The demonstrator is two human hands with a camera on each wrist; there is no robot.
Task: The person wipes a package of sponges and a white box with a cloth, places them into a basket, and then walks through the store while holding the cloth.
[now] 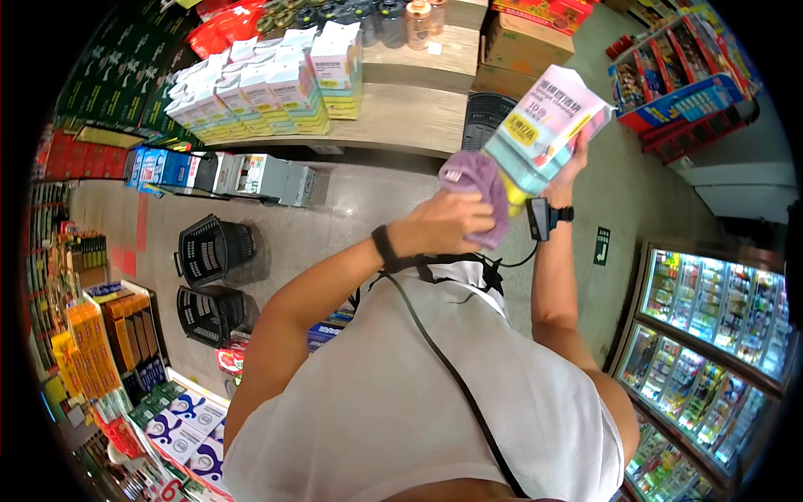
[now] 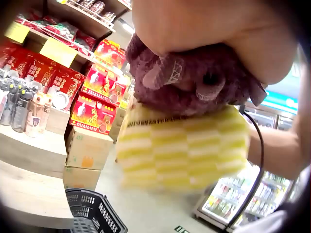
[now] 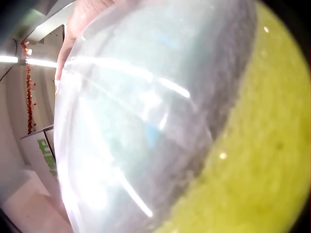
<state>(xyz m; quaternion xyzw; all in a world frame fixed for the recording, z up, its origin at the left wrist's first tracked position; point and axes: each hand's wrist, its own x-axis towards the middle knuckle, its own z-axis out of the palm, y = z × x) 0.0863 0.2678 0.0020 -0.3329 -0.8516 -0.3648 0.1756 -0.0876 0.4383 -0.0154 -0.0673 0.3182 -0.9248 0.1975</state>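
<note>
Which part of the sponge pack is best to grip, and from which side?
Grip the sponge pack probably by its long side, low down, from the person's right, where the right hand holds it: the long block leans that way, and the left hand with the purple cloth is at its lower left.

Holds left arm bent and angled inward across the front, with left hand curled in a grip, back uppermost. Holds right arm out forward on the other side, with right hand reaching farther ahead than the left and gripping, partly hidden from above. Sets both hands near each other but apart
</note>
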